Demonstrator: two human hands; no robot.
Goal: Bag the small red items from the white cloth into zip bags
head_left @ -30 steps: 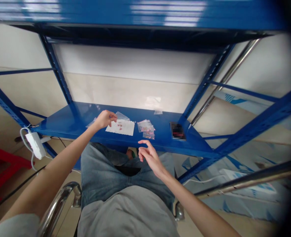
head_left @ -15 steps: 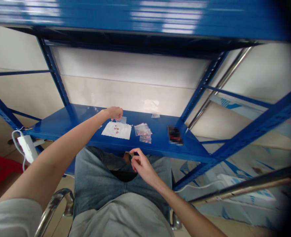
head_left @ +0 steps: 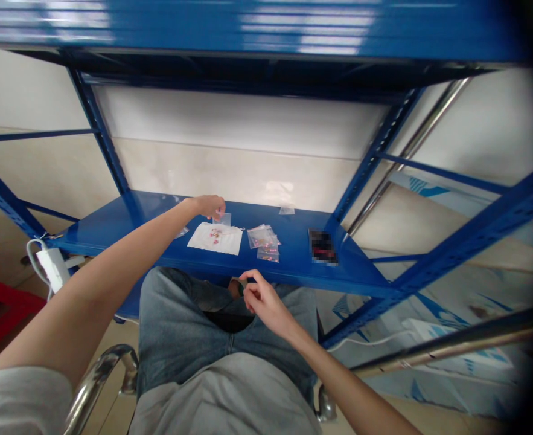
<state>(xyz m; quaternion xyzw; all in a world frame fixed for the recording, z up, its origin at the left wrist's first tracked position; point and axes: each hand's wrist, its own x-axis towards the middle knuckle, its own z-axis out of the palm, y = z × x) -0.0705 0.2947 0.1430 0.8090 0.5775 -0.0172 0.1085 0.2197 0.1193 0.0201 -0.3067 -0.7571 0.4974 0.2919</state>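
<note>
My left hand reaches over the blue shelf and pinches a small clear plastic bag above the far edge of a white paper sheet that carries a few small pink pieces. A pile of small clear bags with pink contents lies just right of the sheet. My right hand hovers below the shelf's front edge over my lap, fingers pinched together; what it holds is too small to name.
A dark phone lies on the shelf to the right, and one more small bag by the back wall. A white power adapter hangs at the shelf's left end. Blue uprights and a metal rail frame the space.
My left hand moved from the sheet's near left corner toward the back of the shelf and now holds a small bag. My right hand dropped toward my lap and closed from open fingers into a pinch.
</note>
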